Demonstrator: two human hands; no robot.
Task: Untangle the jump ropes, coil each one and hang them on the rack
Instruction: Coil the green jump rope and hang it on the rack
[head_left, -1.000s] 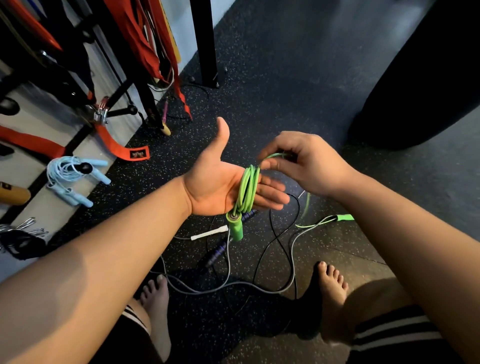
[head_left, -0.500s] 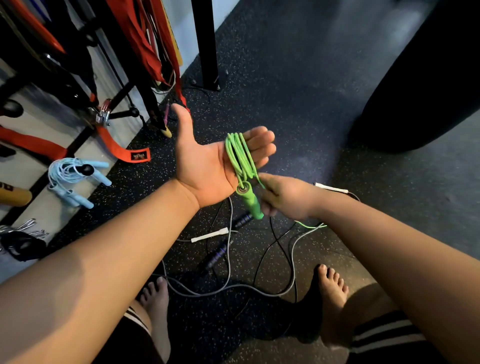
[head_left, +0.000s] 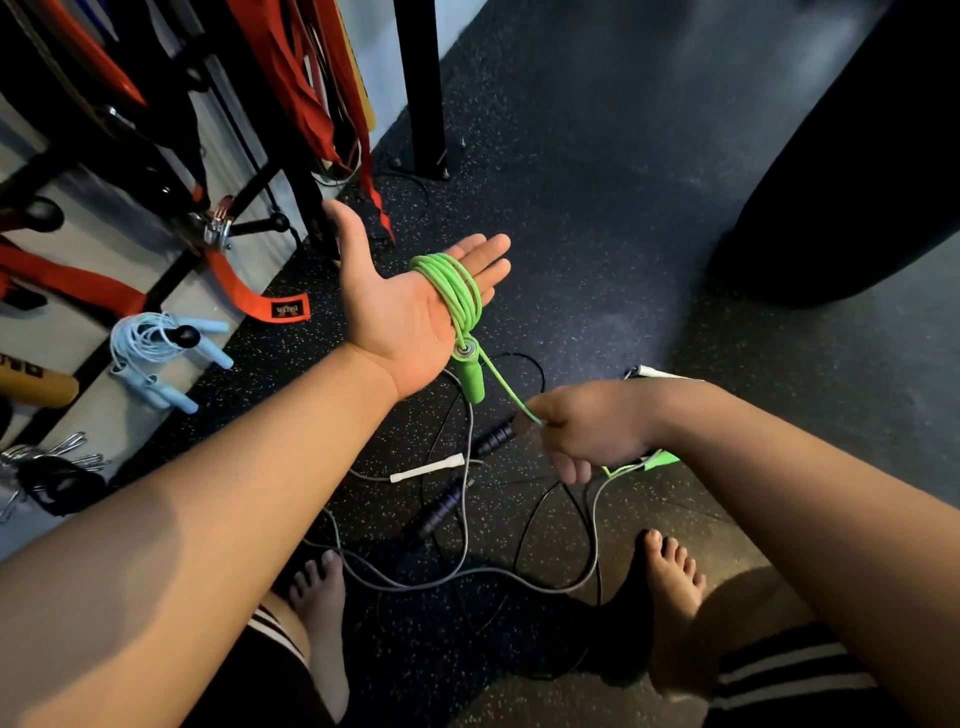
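My left hand (head_left: 400, 301) is held out flat, palm up, with the green jump rope (head_left: 457, 291) wound in several loops around its fingers. One green handle (head_left: 470, 374) hangs below the palm. My right hand (head_left: 587, 431) is lower and to the right, fist closed on the free green strand, with the second green handle (head_left: 660, 460) poking out behind it. On the floor below lie a grey rope (head_left: 467, 574) with a white handle (head_left: 428, 468) and a black rope (head_left: 524, 525) with dark purple handles (head_left: 441, 512), still tangled. A coiled light blue rope (head_left: 156, 353) hangs on the rack (head_left: 249, 223).
Orange straps (head_left: 249, 301) and bands hang from the rack at left. A black post (head_left: 423, 88) stands on the speckled rubber floor. A large dark bag (head_left: 857, 156) fills the upper right. My bare feet (head_left: 670, 587) flank the ropes. Metal clips (head_left: 47, 457) lie at far left.
My right hand has carried the green strand from above the left hand's fingers down and to the right, adding a loop. My left hand has opened flatter and lifted slightly.
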